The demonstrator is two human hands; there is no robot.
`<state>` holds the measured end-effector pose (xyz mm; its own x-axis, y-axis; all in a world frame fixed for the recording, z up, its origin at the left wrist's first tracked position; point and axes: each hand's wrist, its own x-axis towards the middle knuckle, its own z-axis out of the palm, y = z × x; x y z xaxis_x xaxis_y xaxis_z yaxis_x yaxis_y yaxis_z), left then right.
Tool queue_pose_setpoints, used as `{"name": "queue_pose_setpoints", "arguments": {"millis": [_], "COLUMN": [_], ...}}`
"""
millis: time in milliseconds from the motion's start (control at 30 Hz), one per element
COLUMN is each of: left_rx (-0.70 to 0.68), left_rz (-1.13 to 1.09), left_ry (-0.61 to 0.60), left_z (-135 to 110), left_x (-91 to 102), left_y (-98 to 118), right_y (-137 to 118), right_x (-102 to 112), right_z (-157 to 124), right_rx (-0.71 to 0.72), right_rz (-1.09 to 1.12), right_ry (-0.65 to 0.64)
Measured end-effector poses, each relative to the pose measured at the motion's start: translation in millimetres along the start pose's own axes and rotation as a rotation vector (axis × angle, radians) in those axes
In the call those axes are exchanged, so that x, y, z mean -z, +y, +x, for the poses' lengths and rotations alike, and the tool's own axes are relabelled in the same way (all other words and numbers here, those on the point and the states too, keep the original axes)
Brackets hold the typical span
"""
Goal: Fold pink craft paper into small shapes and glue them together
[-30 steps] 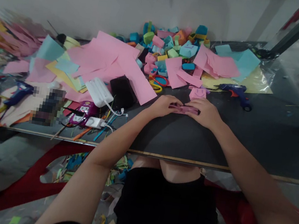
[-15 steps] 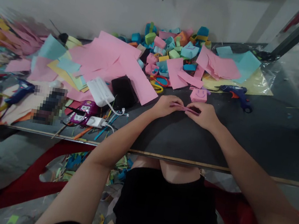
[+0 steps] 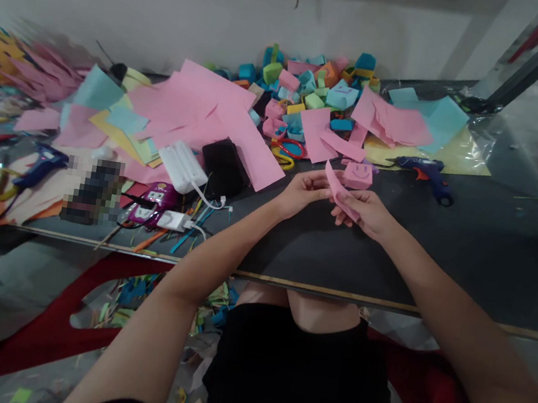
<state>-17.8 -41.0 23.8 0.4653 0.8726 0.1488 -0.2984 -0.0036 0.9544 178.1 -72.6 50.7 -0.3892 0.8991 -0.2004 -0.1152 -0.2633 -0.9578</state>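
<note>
Paper (image 3: 336,187), pink and bent, was held over the surface (image 3: 492,262), pinched between thumb and fingers of the right hand (image 3: 371,215). By the left hand (image 3: 300,195) it was met at the other side, fingers curled and partly hidden; whether it was pinched there cannot be told. Folding seemed only partly done, with no closed shape yet formed. Just beyond, a smiling pink block (image 3: 358,176) was apparently finished; small paper shapes (image 3: 342,97) were heaped behind.

No lettering readable; smiley mark (image 3: 359,172) on pink box (image 3: 356,178); light-blue box (image 3: 342,96) seemingly marked too.
</note>
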Motion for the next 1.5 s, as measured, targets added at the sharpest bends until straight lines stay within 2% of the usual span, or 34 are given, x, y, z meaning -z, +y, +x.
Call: {"name": "queue_pose_setpoints", "arguments": {"millis": [200,433,567,900,1033,1167,1333,1500], "left_rx": [-0.028,0.002,0.02,0.013,0.039,0.077,-0.013,-0.028], "left_rz": [0.014,0.015,-0.005,0.018,0.02,0.064,0.032,0.042], "left_ry": [0.01,-0.008,-0.042,0.003,0.038,0.127,0.161,0.193], "left_z": [-2,0,-1,-3,-5,-5,0,2], "left_x": [-0.6,-0.4,-3.3,-5.3,-9.3,-12.3,-7.6,-5.8], "left_y": [2,-1,-1,-1,2,5,1,-1], "right_y": [0,-4,-4,-4,-1,3,3,4], "right_x": [-1,-5,-5,-6,-7,-6,-6,-5], "right_z": [0,-4,-4,-2,0,0,-3,-4], "right_rx": [-0.026,-0.07,-0.076,-0.066,-0.014,0.101,0.225,0.248], "right_rz": [0.06,0.18,0.182,0.142,0.082,-0.05,-0.255,-0.381], "right_ry": [0.038,0.012,-0.008,0.024,0.034,0.075,0.157,0.228]}}
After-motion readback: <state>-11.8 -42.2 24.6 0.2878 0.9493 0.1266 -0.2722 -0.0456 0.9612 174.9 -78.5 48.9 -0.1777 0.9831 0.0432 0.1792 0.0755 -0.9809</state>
